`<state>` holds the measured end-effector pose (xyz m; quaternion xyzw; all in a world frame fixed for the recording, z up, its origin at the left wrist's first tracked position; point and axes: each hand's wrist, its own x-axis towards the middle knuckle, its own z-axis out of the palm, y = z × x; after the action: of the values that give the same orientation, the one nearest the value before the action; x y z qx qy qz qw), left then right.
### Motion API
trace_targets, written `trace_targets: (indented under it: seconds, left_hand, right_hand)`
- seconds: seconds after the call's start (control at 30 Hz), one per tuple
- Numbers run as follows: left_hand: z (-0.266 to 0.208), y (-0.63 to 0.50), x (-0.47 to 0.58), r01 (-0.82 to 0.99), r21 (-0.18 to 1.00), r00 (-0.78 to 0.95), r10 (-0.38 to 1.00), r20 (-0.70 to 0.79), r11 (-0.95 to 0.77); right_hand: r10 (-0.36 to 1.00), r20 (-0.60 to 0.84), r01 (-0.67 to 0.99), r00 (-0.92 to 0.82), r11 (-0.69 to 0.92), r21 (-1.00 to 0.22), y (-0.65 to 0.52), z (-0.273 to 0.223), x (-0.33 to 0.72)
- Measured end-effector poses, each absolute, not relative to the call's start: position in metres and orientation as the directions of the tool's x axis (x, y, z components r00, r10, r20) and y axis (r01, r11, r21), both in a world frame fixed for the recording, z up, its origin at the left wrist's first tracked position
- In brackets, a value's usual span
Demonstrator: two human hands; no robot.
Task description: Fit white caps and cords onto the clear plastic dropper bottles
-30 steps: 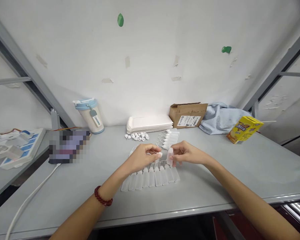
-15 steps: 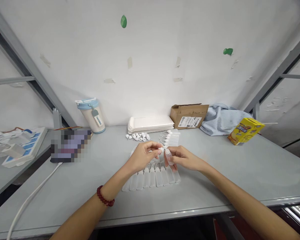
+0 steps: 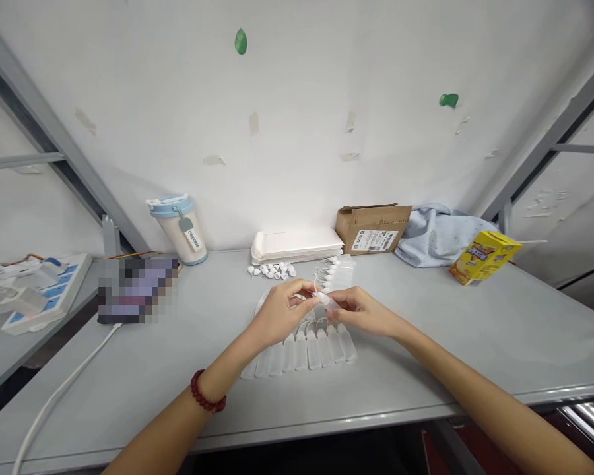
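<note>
My left hand point(image 3: 286, 307) pinches a small white cap point(image 3: 321, 298) at the mouth of a translucent plastic bottle point(image 3: 332, 305). The bottle's body is between the fingers of my right hand point(image 3: 363, 312), tilted with its neck toward the left. Cap and neck meet, though my fingertips partly hide the joint. Below the hands lies a row of translucent bottles point(image 3: 301, 353) with thin looped straps at their necks. Behind the hands is a second group of such bottles point(image 3: 340, 272). A pile of loose white caps point(image 3: 276, 271) lies to the left of that group.
A stack of flat white boxes point(image 3: 297, 245) and an open cardboard box point(image 3: 373, 229) stand against the wall. To the right are a blue cloth point(image 3: 430, 234) and a yellow drink carton point(image 3: 485, 257). A tumbler point(image 3: 181, 227), blurred phone point(image 3: 137, 290) and power strip point(image 3: 49, 293) are on the left.
The bottle has turned from nearly upright to tilted leftward, and its neck has come against the cap. A strap now loops up above my left fingertips.
</note>
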<state>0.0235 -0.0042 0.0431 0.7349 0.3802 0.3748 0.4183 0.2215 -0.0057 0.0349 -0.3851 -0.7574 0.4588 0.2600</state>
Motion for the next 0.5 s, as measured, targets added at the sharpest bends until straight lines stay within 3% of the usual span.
trace_targets:
  seconds: [0.27,0.5]
  left_hand:
    - [0.0471,-0.0054,0.0209,0.364,0.765,0.384,0.834,0.397,-0.532]
    - [0.0451,-0.0040,0.0195,0.393,0.753,0.413,0.833,0.368,-0.527]
  right_hand:
    - [0.899,0.161,0.205,-0.406,0.262,-0.943,-0.0030,0.0330,0.2207]
    - [0.901,0.193,0.314,-0.388,0.326,-0.892,-0.0008,0.0326,0.2238]
